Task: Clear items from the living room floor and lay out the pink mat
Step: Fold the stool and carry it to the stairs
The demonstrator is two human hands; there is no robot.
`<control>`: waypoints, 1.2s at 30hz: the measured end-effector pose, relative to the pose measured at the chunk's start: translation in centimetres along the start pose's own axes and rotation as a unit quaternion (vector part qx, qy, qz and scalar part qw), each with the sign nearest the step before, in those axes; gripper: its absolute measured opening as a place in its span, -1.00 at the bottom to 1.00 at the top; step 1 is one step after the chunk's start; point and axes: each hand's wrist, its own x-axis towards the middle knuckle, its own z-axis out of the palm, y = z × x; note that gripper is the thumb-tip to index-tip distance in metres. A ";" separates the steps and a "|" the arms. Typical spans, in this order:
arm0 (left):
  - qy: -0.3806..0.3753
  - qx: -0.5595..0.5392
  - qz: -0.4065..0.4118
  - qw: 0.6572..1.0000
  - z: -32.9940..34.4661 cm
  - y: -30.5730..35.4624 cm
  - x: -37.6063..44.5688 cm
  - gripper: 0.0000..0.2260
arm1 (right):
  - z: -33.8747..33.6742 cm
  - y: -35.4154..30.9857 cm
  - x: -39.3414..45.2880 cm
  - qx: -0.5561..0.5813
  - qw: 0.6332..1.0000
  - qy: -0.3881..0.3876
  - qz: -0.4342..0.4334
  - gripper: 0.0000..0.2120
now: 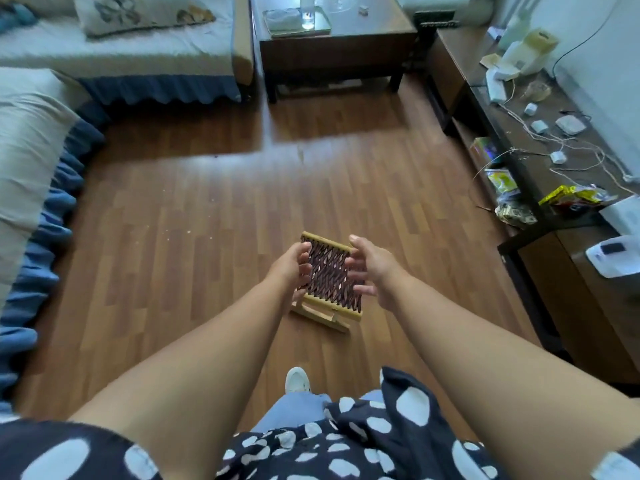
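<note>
At the top of the frame, a tray (277, 27) on a dark table (337, 46) holds a glass (307, 12). At center, a small woven stool (329, 282) stands on the wood floor (194, 220) between two reaching hands. The left hand (291, 268) and right hand (372, 268) flank its seat, fingers loosely spread, gripping nothing.

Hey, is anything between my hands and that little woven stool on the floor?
Nothing visible. The left hand and right hand sit either side of the woven stool, fingers open; whether they touch it is unclear.
</note>
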 end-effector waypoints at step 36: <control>0.320 -0.364 -0.119 0.867 11.9 -1.7 12.6 -0.72 | -3.2 -10.3 26.6 -0.344 0.892 -0.273 0.107 -0.75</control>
